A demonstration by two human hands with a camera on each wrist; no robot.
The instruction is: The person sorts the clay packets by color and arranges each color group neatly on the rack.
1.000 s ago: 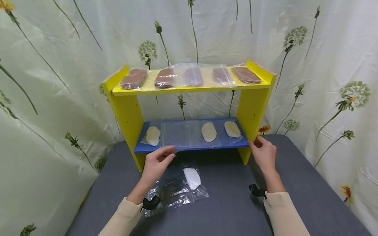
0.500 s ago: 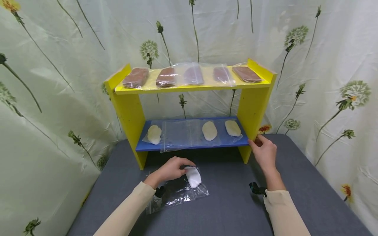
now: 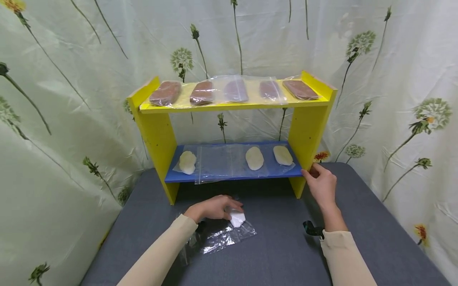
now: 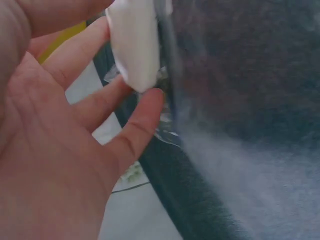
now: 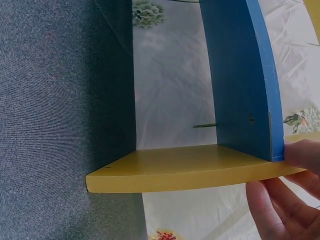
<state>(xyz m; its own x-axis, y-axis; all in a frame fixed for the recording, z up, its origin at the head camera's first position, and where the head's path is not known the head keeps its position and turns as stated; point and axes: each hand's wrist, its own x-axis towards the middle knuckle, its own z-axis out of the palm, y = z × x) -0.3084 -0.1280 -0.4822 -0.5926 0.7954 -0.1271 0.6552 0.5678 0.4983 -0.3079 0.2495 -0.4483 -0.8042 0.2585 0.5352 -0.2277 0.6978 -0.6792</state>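
Note:
My left hand (image 3: 219, 207) reaches over the table and grips a flat white slab (image 3: 237, 219) inside a clear plastic bag (image 3: 218, 243). Seen from the left wrist, the fingers (image 4: 135, 127) curl at the slab's edge, with the thumb on its other side partly out of view. My right hand (image 3: 322, 188) pinches the front edge of the yellow side panel (image 3: 308, 135) at the right end of the shelf unit, level with the blue shelf (image 3: 229, 179). The right wrist view shows fingertips (image 5: 260, 200) and thumb on either side of that corner.
Several bagged reddish-brown slabs (image 3: 202, 92) line the yellow upper shelf (image 3: 229, 106). On the blue shelf lie bagged pale pieces (image 3: 254, 158) and a clear zip bag (image 3: 214, 161) overhanging the front edge. A floral curtain (image 3: 250, 35) hangs behind the dark grey table (image 3: 279, 238).
My left hand has moved from the blue shelf's front edge down and right to the white slab and now holds it. My right hand has stayed at the panel.

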